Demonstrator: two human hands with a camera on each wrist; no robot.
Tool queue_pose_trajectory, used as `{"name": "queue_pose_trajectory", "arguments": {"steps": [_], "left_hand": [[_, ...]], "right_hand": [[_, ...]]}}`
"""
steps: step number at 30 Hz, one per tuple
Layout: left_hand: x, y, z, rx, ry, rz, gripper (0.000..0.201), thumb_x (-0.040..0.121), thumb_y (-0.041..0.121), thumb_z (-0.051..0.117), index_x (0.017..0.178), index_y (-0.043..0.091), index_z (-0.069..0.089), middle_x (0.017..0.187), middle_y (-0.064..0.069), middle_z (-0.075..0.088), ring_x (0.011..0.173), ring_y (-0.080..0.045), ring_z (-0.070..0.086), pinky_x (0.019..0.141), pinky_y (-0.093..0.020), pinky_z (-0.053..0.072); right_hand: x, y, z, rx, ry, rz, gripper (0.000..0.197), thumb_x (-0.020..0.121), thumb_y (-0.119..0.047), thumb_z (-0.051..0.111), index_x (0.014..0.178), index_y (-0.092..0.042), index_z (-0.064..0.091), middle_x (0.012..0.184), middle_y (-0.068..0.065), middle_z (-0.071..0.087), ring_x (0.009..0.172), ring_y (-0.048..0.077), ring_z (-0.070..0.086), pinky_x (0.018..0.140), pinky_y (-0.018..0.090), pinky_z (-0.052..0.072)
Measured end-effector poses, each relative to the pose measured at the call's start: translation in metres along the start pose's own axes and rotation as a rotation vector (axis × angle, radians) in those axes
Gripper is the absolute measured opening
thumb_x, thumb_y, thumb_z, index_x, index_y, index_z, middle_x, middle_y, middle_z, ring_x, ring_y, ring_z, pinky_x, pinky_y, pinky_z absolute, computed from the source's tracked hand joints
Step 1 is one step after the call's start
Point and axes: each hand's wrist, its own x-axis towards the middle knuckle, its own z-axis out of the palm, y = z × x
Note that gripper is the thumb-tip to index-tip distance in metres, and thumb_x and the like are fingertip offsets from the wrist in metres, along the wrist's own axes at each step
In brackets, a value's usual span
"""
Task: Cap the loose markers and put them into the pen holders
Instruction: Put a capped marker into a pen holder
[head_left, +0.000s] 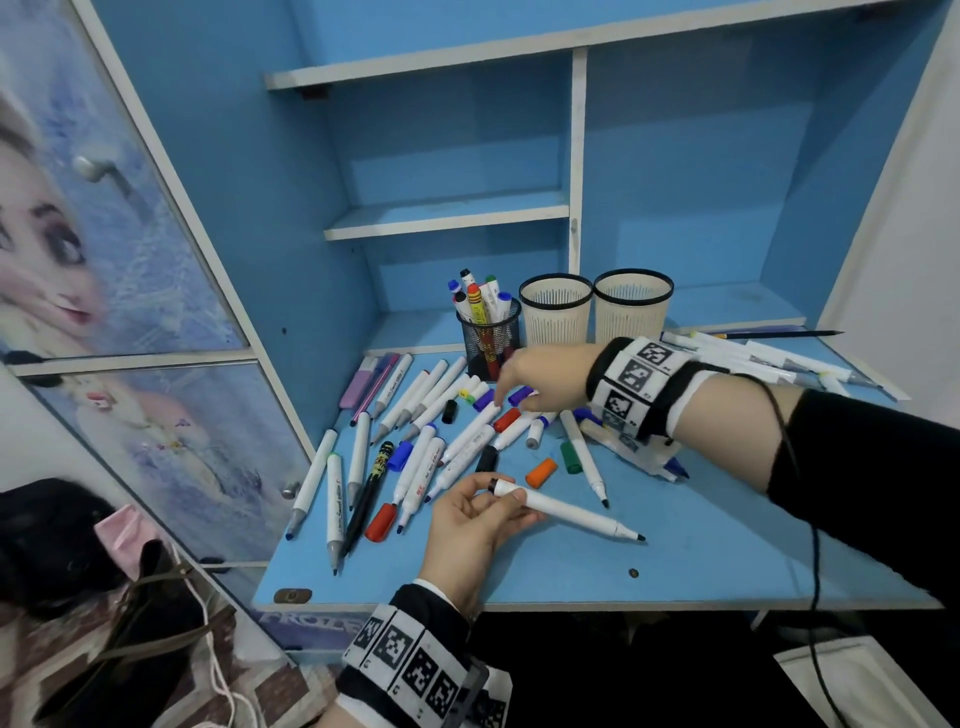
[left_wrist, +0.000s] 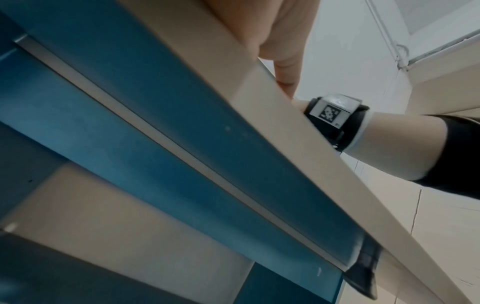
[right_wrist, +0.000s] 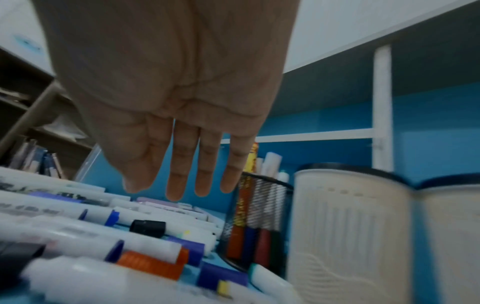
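Left hand (head_left: 480, 512) at the near edge of the desk (head_left: 701, 561), fingers curled round the butt end of an uncapped white marker (head_left: 563, 510), long axis running rightward and slightly nearer, bare black tip well clear of the palm. Right hand (head_left: 543, 382) farther back, fingers straight and holding nothing, hovering over the heap of loose caps. Black cap (head_left: 450, 411) just beyond its fingertips, to their left; likely the matching one. Mesh holder (head_left: 488, 338) and two cream holders (head_left: 556, 312) just behind that hand.

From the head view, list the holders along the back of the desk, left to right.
Black mesh holder with markers in it → left cream holder → right cream holder.
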Motion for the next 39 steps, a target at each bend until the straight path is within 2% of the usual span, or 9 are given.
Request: {"name": "queue_pose_trajectory", "arguments": {"steps": [3,8,14,16,20,25,30,35,39], "left_hand": [[0.0,0.001,0.002,-0.011,0.009,-0.017,0.012,0.083,-0.017,0.053,0.088,-0.007,0.056,0.068,-0.019,0.068,0.063,-0.026,0.069,0.059,-0.026,0.057],[0.004,0.005,0.002,-0.06,0.043,-0.069,0.011,0.084,-0.016,0.052,0.086,-0.006,0.055,0.076,-0.025,0.065,0.067,-0.03,0.069,0.059,-0.027,0.057],[0.004,0.009,0.001,-0.093,0.031,-0.087,0.012,0.085,-0.015,0.051,0.09,-0.005,0.054,0.074,-0.022,0.068,0.069,-0.03,0.07,0.061,-0.028,0.058],[0.002,0.009,0.003,-0.091,0.018,-0.08,0.013,0.085,-0.016,0.051,0.091,-0.005,0.053,0.071,-0.019,0.069,0.07,-0.028,0.071,0.061,-0.028,0.058],[0.001,0.009,0.004,-0.087,0.021,-0.067,0.015,0.083,-0.017,0.052,0.091,-0.005,0.053,0.064,-0.016,0.067,0.067,-0.025,0.071,0.058,-0.026,0.057],[-0.001,0.008,0.004,-0.075,0.024,-0.046,0.014,0.084,-0.018,0.05,0.09,-0.006,0.054,0.063,-0.017,0.065,0.063,-0.025,0.07,0.056,-0.024,0.056],[0.001,0.006,0.002,-0.065,0.016,-0.028,0.011,0.085,-0.015,0.05,0.087,-0.005,0.055,0.069,-0.017,0.067,0.068,-0.026,0.07,0.058,-0.024,0.056],[-0.001,0.006,0.003,-0.046,0.003,-0.017,0.011,0.086,-0.014,0.049,0.088,-0.004,0.054,0.069,-0.015,0.069,0.069,-0.024,0.071,0.061,-0.024,0.057],[0.0,0.006,0.003,-0.025,0.015,-0.002,0.011,0.086,-0.014,0.05,0.087,-0.004,0.054,0.067,-0.015,0.069,0.067,-0.024,0.07,0.061,-0.024,0.058]], "right_hand": [[0.03,-0.014,-0.001,-0.027,-0.021,-0.041,0.042,0.093,-0.013,0.051,0.133,-0.022,0.051,0.133,0.005,0.054,0.12,0.023,0.05,0.099,0.034,0.041],[0.061,-0.029,-0.001,-0.115,-0.129,-0.027,0.048,0.092,-0.01,0.05,0.138,-0.024,0.046,0.135,0.008,0.052,0.12,0.025,0.05,0.087,0.025,0.039],[0.067,-0.026,-0.003,-0.077,-0.166,-0.017,0.028,0.093,-0.009,0.05,0.114,-0.013,0.067,0.116,0.003,0.065,0.101,0.02,0.059,0.082,0.021,0.045],[0.054,-0.019,-0.008,0.022,-0.09,-0.016,0.026,0.094,-0.011,0.05,0.112,-0.016,0.067,0.102,-0.004,0.066,0.086,0.012,0.058,0.072,0.012,0.04],[0.007,0.006,-0.018,0.209,0.09,-0.005,0.026,0.094,-0.017,0.053,0.116,-0.021,0.064,0.108,-0.008,0.064,0.097,0.009,0.058,0.081,0.018,0.04],[-0.064,0.054,-0.008,0.176,0.075,0.199,0.026,0.092,-0.017,0.056,0.116,-0.024,0.064,0.106,-0.003,0.067,0.095,0.014,0.06,0.085,0.026,0.046],[-0.128,0.102,0.009,0.138,0.06,0.481,0.027,0.089,-0.02,0.062,0.115,-0.023,0.065,0.101,-0.002,0.066,0.088,0.015,0.057,0.077,0.023,0.041],[-0.162,0.132,0.024,0.052,-0.065,0.679,0.033,0.087,-0.024,0.062,0.12,-0.02,0.062,0.115,0.0,0.066,0.09,0.012,0.056,0.076,0.019,0.04],[-0.161,0.133,0.035,0.095,-0.168,0.646,0.034,0.087,-0.022,0.064,0.12,-0.017,0.063,0.115,0.0,0.066,0.091,0.008,0.054,0.058,-0.002,0.034]]}}
